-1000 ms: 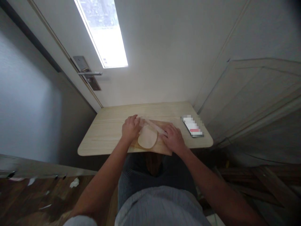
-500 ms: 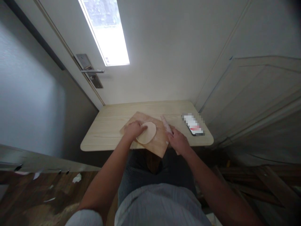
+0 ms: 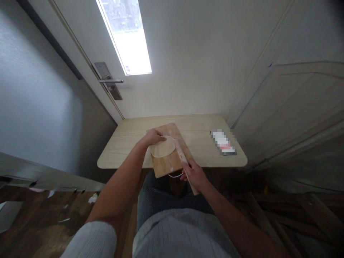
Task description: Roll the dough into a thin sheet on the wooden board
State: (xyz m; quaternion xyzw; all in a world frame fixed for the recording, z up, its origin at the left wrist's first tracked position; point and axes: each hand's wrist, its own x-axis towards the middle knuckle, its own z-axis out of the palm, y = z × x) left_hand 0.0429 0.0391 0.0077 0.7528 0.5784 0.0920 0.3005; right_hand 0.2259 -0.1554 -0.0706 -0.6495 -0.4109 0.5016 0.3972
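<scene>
A thin round sheet of dough [image 3: 162,149] lies on a wooden cutting board [image 3: 162,167]. My left hand [image 3: 154,137] is closed at the dough's far left edge, its thumb resting on top and the other fingers mostly hidden. In my right hand [image 3: 196,175] is a slim wooden rolling pin [image 3: 180,151], dusted with white flour. The pin slants across the board's right part, its far end touching or very near the dough's right edge. Its near end sticks out below my right hand, past the board.
A pale wooden table [image 3: 125,143] carries the board, which overhangs the front edge. A phone [image 3: 224,143] with a blurred screen lies at the table's right. Behind stands a white door with a metal handle [image 3: 111,81]. Paper scraps [image 3: 92,198] litter the floor at left.
The board has turned, its near corner shifting left. My right hand has brought the rolling pin left and nearer me, up to the dough. My left hand has slid toward the far edge.
</scene>
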